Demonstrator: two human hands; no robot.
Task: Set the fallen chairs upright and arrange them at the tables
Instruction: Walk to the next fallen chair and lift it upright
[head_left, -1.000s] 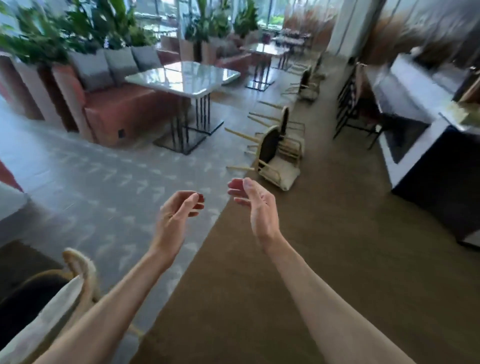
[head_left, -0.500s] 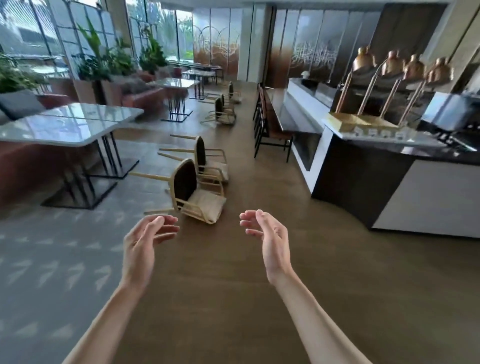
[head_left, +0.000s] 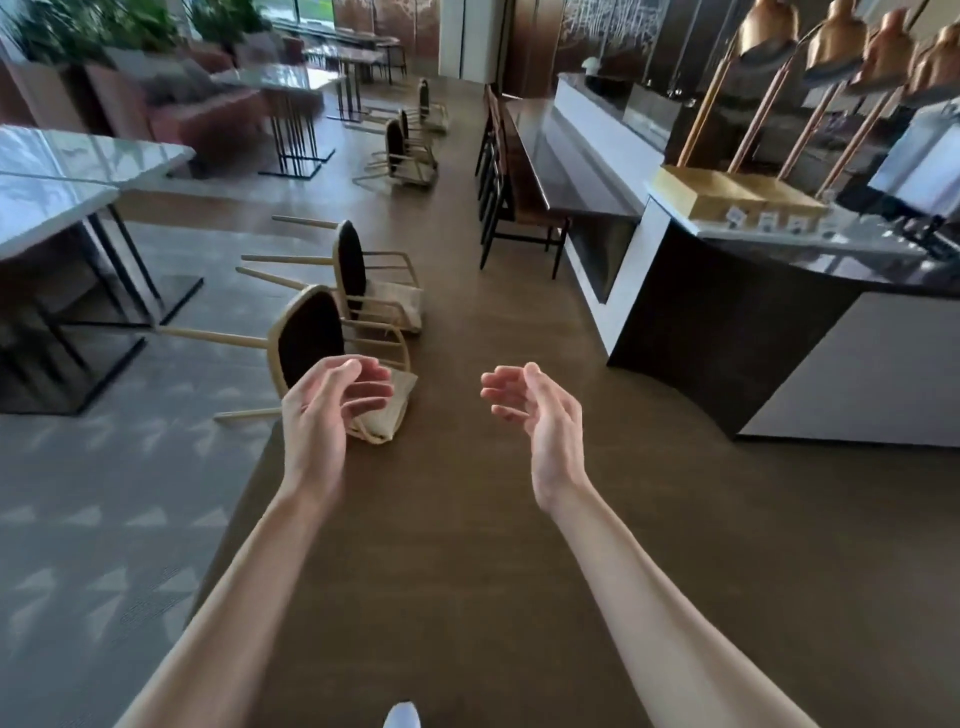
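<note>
My left hand (head_left: 324, 410) and right hand (head_left: 540, 413) hang loose, grasping nothing (fingers curled); a fallen chair (head_left: 322, 353) lies just beyond my left fingertips.

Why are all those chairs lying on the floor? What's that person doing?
Several chairs are tipped over beside the tables. A person reaches both bare hands, open and empty, toward the nearest fallen chair. The left hand is right in front of it; the right hand is out over the brown floor. Nothing is picked up yet. Another chair lies just behind.
</note>
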